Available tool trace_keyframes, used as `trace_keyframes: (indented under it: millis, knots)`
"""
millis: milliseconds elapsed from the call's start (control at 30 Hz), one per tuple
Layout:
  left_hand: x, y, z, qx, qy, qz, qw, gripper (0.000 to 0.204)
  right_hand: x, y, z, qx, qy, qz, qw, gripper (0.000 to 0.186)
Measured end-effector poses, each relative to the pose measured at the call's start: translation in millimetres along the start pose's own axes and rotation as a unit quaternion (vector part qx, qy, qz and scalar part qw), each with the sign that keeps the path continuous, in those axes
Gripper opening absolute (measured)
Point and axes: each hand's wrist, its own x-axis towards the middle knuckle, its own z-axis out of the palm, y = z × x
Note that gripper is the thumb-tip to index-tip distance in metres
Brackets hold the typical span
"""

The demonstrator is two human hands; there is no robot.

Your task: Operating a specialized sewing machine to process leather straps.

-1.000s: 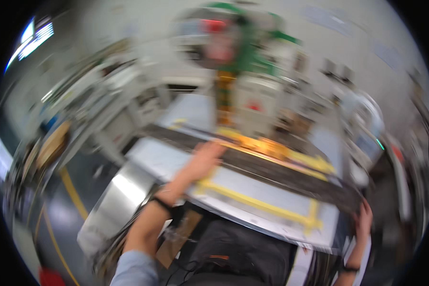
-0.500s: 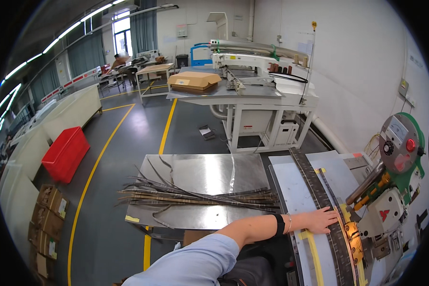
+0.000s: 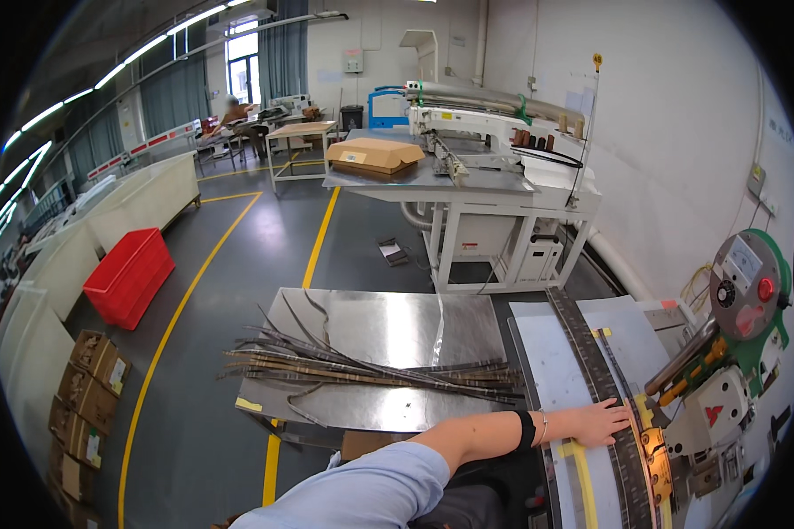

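My left hand (image 3: 602, 423) lies palm down with its fingers stretched out on a long dark patterned strip (image 3: 582, 339). The strip runs along a pale blue machine table (image 3: 543, 331). Close beyond my fingertips sits a brass-coloured guide plate (image 3: 655, 458) on the sewing machine (image 3: 710, 407). A thinner dark strip (image 3: 616, 366) leads toward that guide. My right hand is out of the picture. On the metal table (image 3: 397, 322) to the left lies a bundle of long, narrow dark and brown strips (image 3: 370, 370).
A red crate (image 3: 130, 278) and stacked cardboard boxes (image 3: 93, 375) stand at the left. Ahead is a large white machine (image 3: 494, 238) with a brown carton (image 3: 375, 156) on its top. A person (image 3: 235, 115) sits far back. A gauge housing (image 3: 741, 282) rises at the right.
The whole view has shifted slightly, with the surroundings now a little lower and further right. My left hand stays flat on the dark strip beside the guide.
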Motion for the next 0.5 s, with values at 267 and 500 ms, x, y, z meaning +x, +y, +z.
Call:
trace_keyframes:
  millis: [267, 500]
  knots:
    - [0.2, -0.5, 3.1, 0.004, 0.03, 0.003, 1.0, 0.061, 40.4, -55.0, 33.0, -0.099, 0.051, 0.068, 0.991, 0.038]
    - [2.9, 1.2, 7.9, 0.01, 0.12, 0.044, 0.992, 0.056, 54.1, -40.3, 57.8, -0.069, 0.075, 0.11, 0.989, 0.051]
